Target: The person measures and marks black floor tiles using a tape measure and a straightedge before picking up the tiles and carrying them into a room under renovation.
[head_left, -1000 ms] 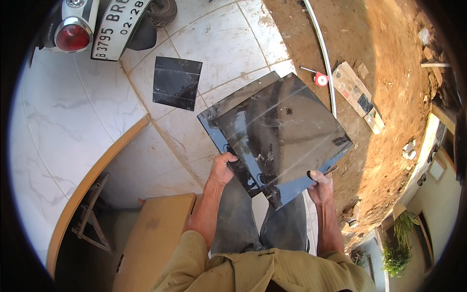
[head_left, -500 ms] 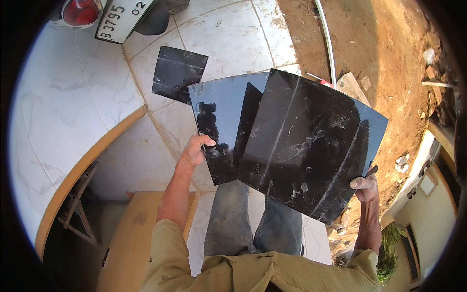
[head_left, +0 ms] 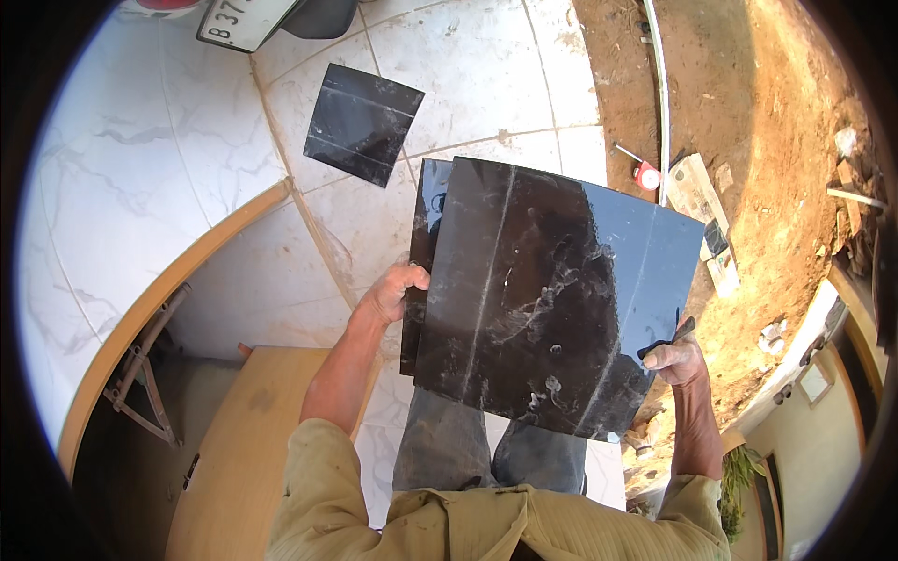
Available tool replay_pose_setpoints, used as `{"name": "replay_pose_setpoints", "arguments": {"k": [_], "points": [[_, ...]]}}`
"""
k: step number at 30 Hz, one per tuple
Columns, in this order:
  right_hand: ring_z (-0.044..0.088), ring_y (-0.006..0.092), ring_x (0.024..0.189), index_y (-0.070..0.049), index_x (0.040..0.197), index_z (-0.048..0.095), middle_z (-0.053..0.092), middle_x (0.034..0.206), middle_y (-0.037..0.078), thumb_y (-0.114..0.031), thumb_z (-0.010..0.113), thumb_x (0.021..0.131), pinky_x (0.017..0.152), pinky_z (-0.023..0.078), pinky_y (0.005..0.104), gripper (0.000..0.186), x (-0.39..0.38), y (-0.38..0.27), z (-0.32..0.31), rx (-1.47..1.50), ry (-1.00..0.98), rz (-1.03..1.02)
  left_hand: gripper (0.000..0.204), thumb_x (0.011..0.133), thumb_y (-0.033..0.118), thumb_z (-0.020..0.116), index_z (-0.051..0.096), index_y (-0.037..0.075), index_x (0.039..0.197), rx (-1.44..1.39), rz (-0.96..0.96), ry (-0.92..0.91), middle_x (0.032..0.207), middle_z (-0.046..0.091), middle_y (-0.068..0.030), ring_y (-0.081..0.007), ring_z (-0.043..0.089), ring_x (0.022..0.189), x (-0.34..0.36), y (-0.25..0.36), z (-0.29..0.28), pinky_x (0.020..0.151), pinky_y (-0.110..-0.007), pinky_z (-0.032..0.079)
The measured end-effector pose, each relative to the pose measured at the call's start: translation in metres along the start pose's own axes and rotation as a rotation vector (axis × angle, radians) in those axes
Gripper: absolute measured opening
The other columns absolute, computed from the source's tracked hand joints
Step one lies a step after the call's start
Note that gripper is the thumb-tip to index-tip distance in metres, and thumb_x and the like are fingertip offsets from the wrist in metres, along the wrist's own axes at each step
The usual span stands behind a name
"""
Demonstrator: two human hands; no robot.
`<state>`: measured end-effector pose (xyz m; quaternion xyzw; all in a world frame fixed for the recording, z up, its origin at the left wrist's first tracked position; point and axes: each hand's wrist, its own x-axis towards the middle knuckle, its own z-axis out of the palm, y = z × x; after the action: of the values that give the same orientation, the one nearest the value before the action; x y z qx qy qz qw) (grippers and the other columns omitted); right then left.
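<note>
Two glossy black square tiles are held in front of me, one overlapping the other. My right hand [head_left: 675, 360] grips the front tile [head_left: 524, 290] at its lower right edge, thumb on top; a small dark item sticks out by its fingers, too unclear to name. The front tile has pale scored lines and dusty smears. Behind it, only a left strip of the second tile [head_left: 412, 341] shows, with my left hand [head_left: 398, 292] closed on its left edge. A smaller black tile [head_left: 365, 123] with pale lines lies on the floor beyond.
White floor tiles [head_left: 458, 84] border bare earth [head_left: 702, 56] on the right. There lie a white pipe [head_left: 662, 103], a small red and white object [head_left: 645, 175] and wood scraps [head_left: 690, 187]. A wooden panel [head_left: 248, 430] stands lower left; a vehicle's plate [head_left: 238, 23] is at top left.
The two held tiles have come together, the front one moving left over most of the rear one. My left hand has shifted slightly right, my right hand slightly left.
</note>
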<state>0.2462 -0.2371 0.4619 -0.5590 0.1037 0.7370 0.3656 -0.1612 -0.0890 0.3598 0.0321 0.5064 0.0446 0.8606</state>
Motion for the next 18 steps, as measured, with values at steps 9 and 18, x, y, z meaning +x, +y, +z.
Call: {"name": "replay_pose_setpoints", "arguments": {"k": [9, 18], "points": [[0.062, 0.0234, 0.104, -0.002, 0.132, 0.052, 0.065, 0.113, 0.008, 0.005, 0.075, 0.043, 0.087, 0.052, 0.0347, 0.092, 0.007, 0.01, -0.019, -0.063, 0.004, -0.031, 0.047, 0.085, 0.022, 0.067, 0.059, -0.003, 0.124, -0.009, -0.02, -0.055, 0.115, 0.067, -0.0131, -0.0226, 0.065, 0.105, 0.001, -0.001, -0.012, 0.09, -0.036, 0.053], [0.062, 0.025, 0.106, -0.001, 0.132, 0.052, 0.064, 0.116, 0.011, 0.006, 0.078, 0.046, 0.086, 0.053, 0.0342, 0.09, 0.018, 0.012, -0.018, -0.071, -0.024, 0.013, 0.072, 0.085, 0.05, 0.07, 0.051, 0.001, 0.135, 0.066, 0.072, -0.14, 0.127, 0.061, -0.0119, -0.0231, 0.061, 0.114, 0.005, 0.001, -0.009, 0.096, -0.039, 0.05]]}}
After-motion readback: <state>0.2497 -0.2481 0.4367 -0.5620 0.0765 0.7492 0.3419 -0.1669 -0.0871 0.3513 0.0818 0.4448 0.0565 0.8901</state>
